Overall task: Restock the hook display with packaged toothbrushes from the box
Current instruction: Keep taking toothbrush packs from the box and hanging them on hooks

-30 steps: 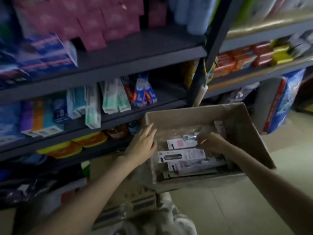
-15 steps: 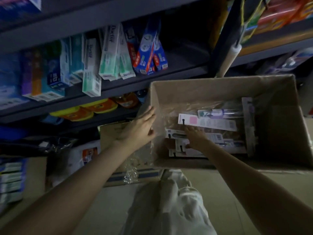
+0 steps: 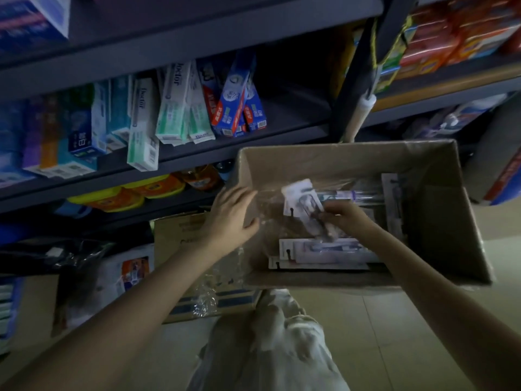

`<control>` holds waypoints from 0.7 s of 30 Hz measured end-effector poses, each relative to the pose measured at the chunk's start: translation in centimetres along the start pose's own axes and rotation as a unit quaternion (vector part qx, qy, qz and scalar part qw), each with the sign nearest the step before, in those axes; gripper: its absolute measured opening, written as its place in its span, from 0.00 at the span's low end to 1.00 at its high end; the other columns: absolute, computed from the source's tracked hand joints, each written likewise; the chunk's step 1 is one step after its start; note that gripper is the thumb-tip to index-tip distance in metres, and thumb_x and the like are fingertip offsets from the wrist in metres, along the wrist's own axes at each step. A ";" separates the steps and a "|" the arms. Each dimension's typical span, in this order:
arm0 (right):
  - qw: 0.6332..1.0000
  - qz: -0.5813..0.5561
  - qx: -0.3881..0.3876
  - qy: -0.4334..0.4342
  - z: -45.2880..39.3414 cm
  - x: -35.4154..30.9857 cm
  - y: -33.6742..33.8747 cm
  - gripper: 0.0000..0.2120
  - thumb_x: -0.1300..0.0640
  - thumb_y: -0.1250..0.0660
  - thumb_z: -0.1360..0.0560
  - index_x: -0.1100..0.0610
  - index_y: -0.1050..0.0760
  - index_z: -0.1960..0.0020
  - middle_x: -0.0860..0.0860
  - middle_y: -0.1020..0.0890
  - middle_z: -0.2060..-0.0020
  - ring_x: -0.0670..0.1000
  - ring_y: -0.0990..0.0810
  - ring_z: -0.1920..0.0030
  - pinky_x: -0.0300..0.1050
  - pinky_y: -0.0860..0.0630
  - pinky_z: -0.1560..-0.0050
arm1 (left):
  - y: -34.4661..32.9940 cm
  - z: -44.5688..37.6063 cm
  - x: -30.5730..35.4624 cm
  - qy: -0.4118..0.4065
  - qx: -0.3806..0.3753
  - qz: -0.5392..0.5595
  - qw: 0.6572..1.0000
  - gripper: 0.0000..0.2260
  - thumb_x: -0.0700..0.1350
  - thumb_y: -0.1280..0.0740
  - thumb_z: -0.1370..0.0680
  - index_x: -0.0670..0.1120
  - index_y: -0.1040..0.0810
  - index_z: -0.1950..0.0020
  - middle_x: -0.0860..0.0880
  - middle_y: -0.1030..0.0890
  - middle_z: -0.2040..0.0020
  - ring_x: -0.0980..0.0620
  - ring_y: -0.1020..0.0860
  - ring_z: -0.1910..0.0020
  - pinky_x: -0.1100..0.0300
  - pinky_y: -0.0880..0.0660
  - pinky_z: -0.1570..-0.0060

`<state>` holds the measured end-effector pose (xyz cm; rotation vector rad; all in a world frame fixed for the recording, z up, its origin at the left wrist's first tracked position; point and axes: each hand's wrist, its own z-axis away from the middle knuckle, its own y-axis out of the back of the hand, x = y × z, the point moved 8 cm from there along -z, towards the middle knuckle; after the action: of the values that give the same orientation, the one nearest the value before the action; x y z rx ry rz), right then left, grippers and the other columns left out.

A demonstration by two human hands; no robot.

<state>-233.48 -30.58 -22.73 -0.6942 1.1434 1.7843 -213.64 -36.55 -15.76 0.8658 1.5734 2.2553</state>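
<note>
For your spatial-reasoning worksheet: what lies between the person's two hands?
In the head view, the box's left wall and crinkled clear plastic wrap lie between the left hand and the right hand, which grips a toothbrush pack.

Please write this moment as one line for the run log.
right hand: grips toothbrush pack above box | left hand: rests on box edge | hook display: not visible

Box [image 3: 352, 162] is plain brown cardboard, matt and a bit worn, with crinkly clear plastic film [image 3: 270, 204] over its left side that catches the light. The toothbrush packs [image 3: 324, 251] look like white card backing under glossy clear blister plastic, same for the pack [image 3: 300, 206] that's lifted up. Shelving [image 3: 197, 38] looks like dark painted metal, dull finish. Toothpaste cartons [image 3: 174, 108] are printed card, slightly shiny. Floor [image 3: 408, 334] looks like smooth pale tile. Trousers [image 3: 276, 348] are light creased cloth.
</note>
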 end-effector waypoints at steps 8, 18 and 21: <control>0.909 -0.413 -0.001 -0.057 0.3 -2.2 -1.3 0.06 0.67 0.37 0.25 0.66 0.25 0.49 0.58 0.20 0.52 0.55 0.19 0.53 0.47 0.22 0.47 | -1.5 -3.7 3.2 0.079 -0.028 0.229 0.970 0.08 0.43 0.32 0.25 0.42 0.22 0.47 0.46 0.21 0.47 0.48 0.22 0.48 0.54 0.25 0.49; 0.860 0.499 -0.069 -0.077 -6.7 6.4 -6.5 0.36 0.55 0.39 0.22 0.58 0.57 0.24 0.61 0.53 0.25 0.64 0.55 0.25 0.62 0.56 0.27 | 1.5 -1.4 -3.3 0.219 0.029 0.365 0.904 0.03 0.38 0.35 0.23 0.43 0.24 0.51 0.54 0.21 0.60 0.55 0.22 0.60 0.58 0.27 0.54; 0.853 0.518 -0.042 -0.047 -7.0 5.7 -6.8 0.35 0.55 0.34 0.26 0.56 0.49 0.25 0.58 0.42 0.27 0.62 0.47 0.27 0.59 0.51 0.27 | 1.4 -0.8 -3.6 0.229 0.030 0.371 0.899 0.05 0.38 0.35 0.23 0.41 0.24 0.49 0.49 0.20 0.58 0.49 0.22 0.56 0.52 0.26 0.51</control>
<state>-230.04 -33.52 -33.15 0.0493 1.5152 2.7222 -211.15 -39.56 -15.81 1.1654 1.6946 3.1495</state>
